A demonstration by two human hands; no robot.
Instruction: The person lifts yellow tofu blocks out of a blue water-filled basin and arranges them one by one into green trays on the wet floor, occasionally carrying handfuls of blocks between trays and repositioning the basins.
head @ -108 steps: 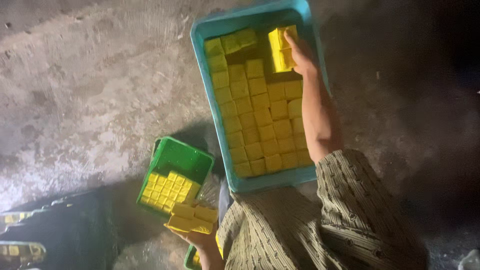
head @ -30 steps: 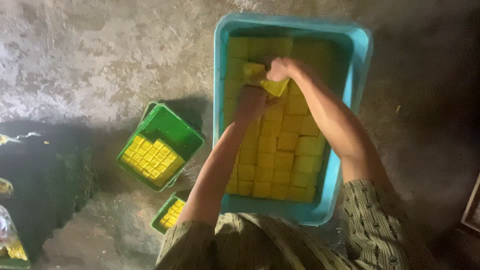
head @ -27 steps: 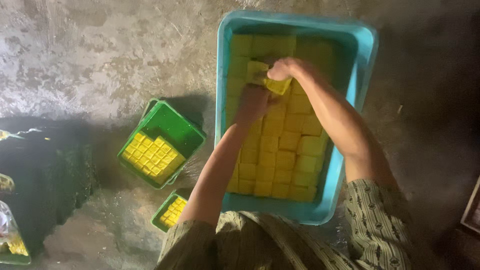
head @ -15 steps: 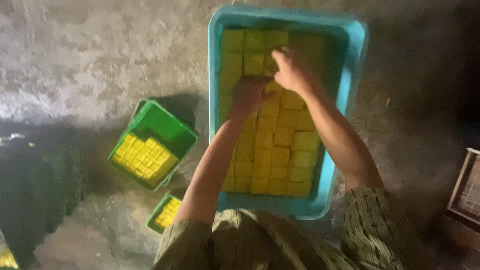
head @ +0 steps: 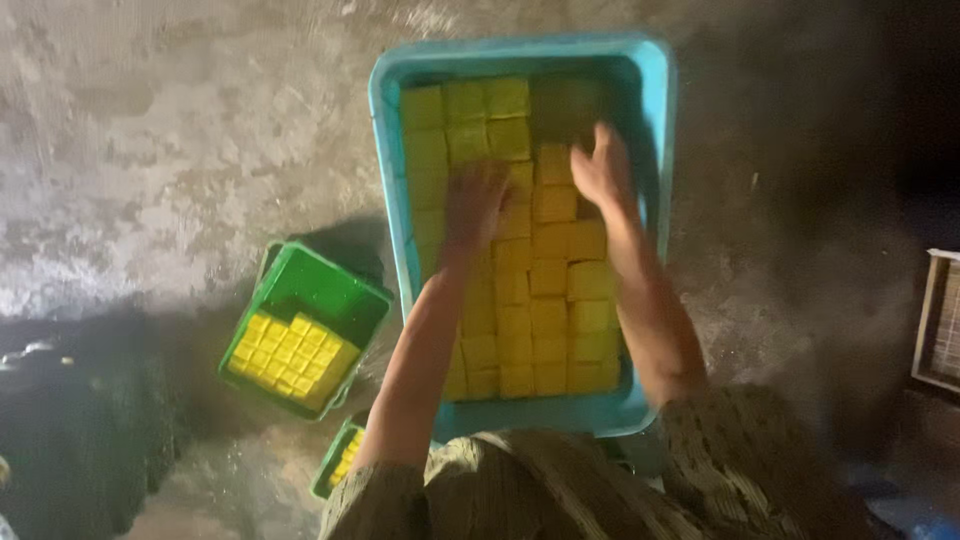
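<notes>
Blocks: yellow cubes (head: 548,300) packed in tidy rows inside the turquoise tub (head: 385,150), which lies straight ahead of the person, long axis running away from the body.
Left hand: left hand (head: 476,205) rests flat, palm down, on the cubes in the middle of the tub, fingers loosely spread; it grips nothing that I can make out.
Right hand: right hand (head: 603,165) sits farther up the tub, fingers splayed apart, over or touching the cubes at the edge of the filled area (contact cannot be confirmed, the picture is blurred there).
Key relation: an unfilled dark gap (head: 580,100) lies in the far right corner of the tub, just beyond the right hand's fingertips; the right hand is clearly the nearer of the two, the left lying lower and to the left of it.
Hands, mutual: apart, with a column or two of cubes between them.
Surroundings: green crate (head: 325,290), tilted, holding smaller yellow cubes, stands on the wet concrete floor (head: 170,130) left of the tub; a second green crate (head: 338,462) shows partly beside the left elbow.
Right edge: pale framed object (head: 938,320), cut off by the picture edge (kind not identifiable).
Obstructions: nothing stands between either hand and the gap; the tub's far wall bounds it.
</notes>
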